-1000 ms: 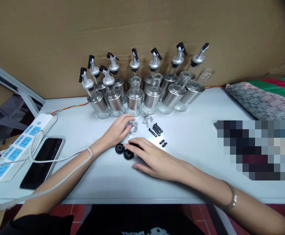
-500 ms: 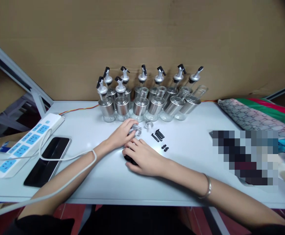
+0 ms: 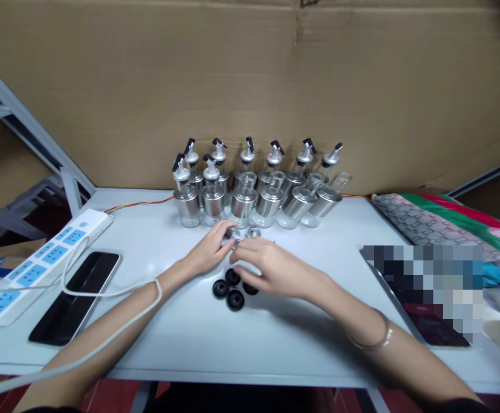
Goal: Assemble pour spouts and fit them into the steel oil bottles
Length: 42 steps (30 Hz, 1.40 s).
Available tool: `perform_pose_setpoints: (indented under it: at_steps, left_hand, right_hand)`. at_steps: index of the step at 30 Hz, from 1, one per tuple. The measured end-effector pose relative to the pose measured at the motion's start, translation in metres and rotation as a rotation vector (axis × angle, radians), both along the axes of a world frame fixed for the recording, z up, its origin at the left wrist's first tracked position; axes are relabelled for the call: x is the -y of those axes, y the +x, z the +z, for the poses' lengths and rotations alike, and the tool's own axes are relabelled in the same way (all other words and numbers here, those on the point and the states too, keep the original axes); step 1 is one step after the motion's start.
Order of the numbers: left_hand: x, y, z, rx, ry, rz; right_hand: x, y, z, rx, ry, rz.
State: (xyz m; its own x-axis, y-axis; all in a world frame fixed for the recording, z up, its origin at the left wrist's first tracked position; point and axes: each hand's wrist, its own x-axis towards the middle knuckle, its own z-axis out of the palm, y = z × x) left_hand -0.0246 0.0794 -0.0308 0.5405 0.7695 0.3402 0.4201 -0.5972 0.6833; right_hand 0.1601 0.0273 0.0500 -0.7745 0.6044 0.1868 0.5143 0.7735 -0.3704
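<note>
My left hand [image 3: 210, 248] rests on the table with its thumb and fingers apart, curved about some silver pourer tops [image 3: 235, 234] that it partly hides. Another silver pourer top [image 3: 253, 232] lies just to their right. Close by, my right hand [image 3: 271, 265] hovers slightly blurred, fingers bent and thumb apart, with nothing visible in it. Below its thumb lie several round black stoppers [image 3: 235, 300], one partly covered by the hand. Behind both hands stand glass bottles with steel sleeves [image 3: 244, 203], several topped with silver pourers with black levers [image 3: 211, 168].
A white power strip [image 3: 32, 273] and a black phone [image 3: 78, 298] lie at left, and a white cable [image 3: 116, 327] crosses my left forearm. A dark, partly pixelated flat device [image 3: 430, 321] and a patterned cloth bundle [image 3: 422, 221] lie at right. Cardboard [image 3: 147, 86] forms the back wall.
My right hand has lifted off the black stoppers, uncovering them, and moved up and right, over the small black parts. My left hand stays by the silver tops. The view has tilted slightly upward.
</note>
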Motion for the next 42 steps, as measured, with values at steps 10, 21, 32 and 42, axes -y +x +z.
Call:
perform_pose_setpoints:
  at_steps: [10,21,32,42]
  left_hand:
    - [0.003,-0.002,0.005,-0.093,0.034,-0.010]
    - [0.003,-0.005,0.007,-0.054,0.085,-0.159]
    - [0.005,-0.002,0.008,-0.094,0.111,-0.141]
    - [0.007,-0.002,0.012,-0.154,0.167,-0.128]
  right_hand:
    - [-0.035,0.038,-0.026,0.193,-0.013,-0.289]
    - [-0.031,0.022,-0.049,-0.136,-0.091,-0.063]
    - [-0.035,0.024,-0.044,-0.152,-0.097,-0.118]
    - [-0.047,0.065,-0.006,0.116,-0.178,-0.302]
